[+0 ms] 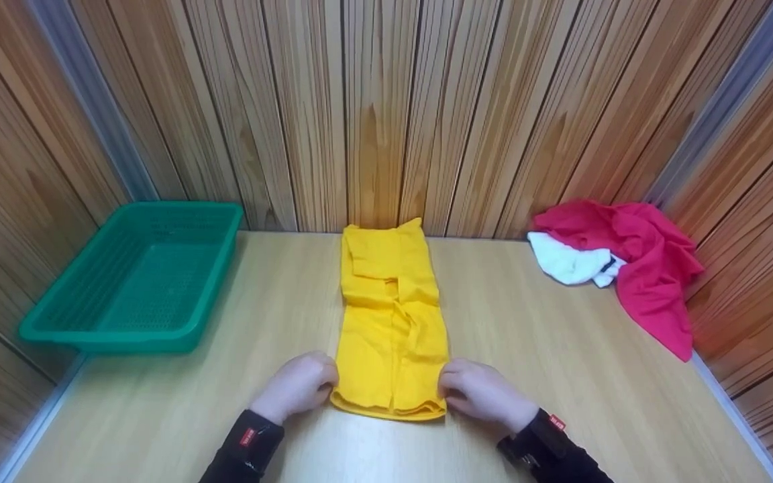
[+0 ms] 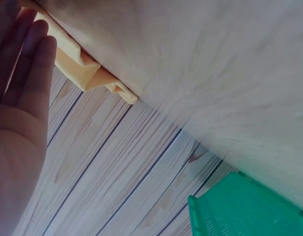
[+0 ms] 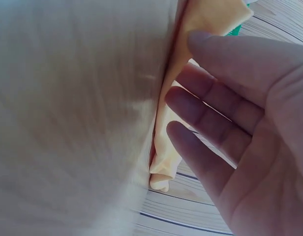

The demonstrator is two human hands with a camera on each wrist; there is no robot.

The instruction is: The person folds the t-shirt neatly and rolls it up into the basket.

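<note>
A yellow shirt (image 1: 390, 322), folded into a long narrow strip, lies on the table between the two hands. My left hand (image 1: 300, 384) pinches its near left corner. At the near right corner my right hand (image 1: 484, 392) pinches the cloth. The strip's near edge curves slightly upward, with its layers showing. In the left wrist view the fingers (image 2: 36, 64) reach the yellow cloth edge, and the thumb is out of sight. The right wrist view has the thumb against the yellow cloth (image 3: 191, 22), the other fingers loosely bent beside it.
A green plastic basket (image 1: 215, 295) stands at the left, with nothing in it. Crumpled red cloth (image 1: 655, 261) and a white cloth (image 1: 568, 260) lie at the back right by the wall. Wood-patterned panels (image 1: 380, 114) enclose the table (image 1: 279, 288) at the back and sides.
</note>
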